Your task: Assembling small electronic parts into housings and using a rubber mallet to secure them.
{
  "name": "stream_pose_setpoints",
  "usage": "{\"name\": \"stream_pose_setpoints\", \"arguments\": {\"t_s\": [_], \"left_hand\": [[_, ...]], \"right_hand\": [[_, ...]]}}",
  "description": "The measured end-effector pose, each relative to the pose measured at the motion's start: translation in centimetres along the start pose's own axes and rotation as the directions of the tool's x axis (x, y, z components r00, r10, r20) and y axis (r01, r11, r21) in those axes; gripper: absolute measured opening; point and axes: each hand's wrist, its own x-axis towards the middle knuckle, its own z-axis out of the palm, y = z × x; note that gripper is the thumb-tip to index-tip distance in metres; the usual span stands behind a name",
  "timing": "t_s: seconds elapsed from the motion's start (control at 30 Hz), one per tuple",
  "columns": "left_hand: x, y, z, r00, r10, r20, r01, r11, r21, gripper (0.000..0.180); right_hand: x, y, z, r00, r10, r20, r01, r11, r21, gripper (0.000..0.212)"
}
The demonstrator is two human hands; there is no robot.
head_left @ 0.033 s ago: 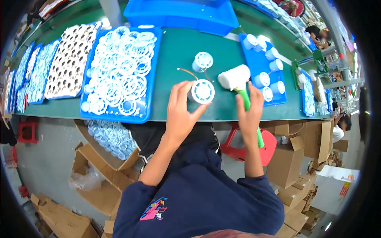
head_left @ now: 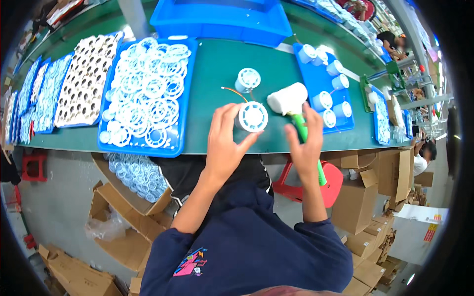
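Note:
My left hand (head_left: 224,143) grips a white round plastic housing (head_left: 253,117) by its side, thumb and fingers around it; its slotted ring-like top faces up. Behind it, an orange wire (head_left: 234,91) lies on the green tabletop. A second white housing (head_left: 247,80) stands upright a little farther off. Over the green handle (head_left: 299,127) of a mallet, my right hand (head_left: 307,148) has its thumb and fingers spread apart. The mallet's white head (head_left: 287,98) rests on the table, right of the housings. Part of the handle is hidden behind that hand.
Left stands a blue tray (head_left: 178,133) heaped with white slotted rings, beside a pale tray of dark-holed parts (head_left: 85,79). At right, a blue tray (head_left: 307,74) holds several white housings. A large blue bin (head_left: 217,32) sits at the back. Cardboard boxes (head_left: 358,202) and a red stool (head_left: 333,182) are below.
My right thumb and fingers have opened away from the mallet's handle. My left hand keeps its hold on the housing. The whole view has shifted slightly.

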Motion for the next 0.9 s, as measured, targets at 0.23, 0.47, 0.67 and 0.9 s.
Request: {"name": "stream_pose_setpoints", "arguments": {"t_s": [0.23, 0.47, 0.67, 0.9], "left_hand": [[3.9, 2.8, 3.5, 0.960, 0.154, 0.233, -0.215, 0.939, 0.268, 0.087], [10.0, -7.2, 3.8, 0.968, 0.129, 0.214, -0.134, 0.991, 0.009, 0.074], [6.7, -5.3, 3.0, 0.964, -0.056, 0.261, -0.028, 0.952, 0.306, 0.069], [2.0, -6.9, 0.6, 0.989, 0.036, 0.145, -0.061, 0.983, 0.174, 0.070]], "right_hand": [[7.4, 1.1, -0.6, 0.979, 0.073, 0.192, -0.121, 0.961, 0.247, 0.049], [12.7, 15.7, 0.7, 0.968, 0.240, 0.072, -0.201, 0.916, -0.348, 0.058], [12.5, 16.0, -0.4, 0.999, -0.016, 0.044, 0.039, 0.811, -0.583, 0.058], [13.7, -10.9, 7.9, 0.786, -0.548, 0.285, 0.349, 0.775, 0.527, 0.031]]}}
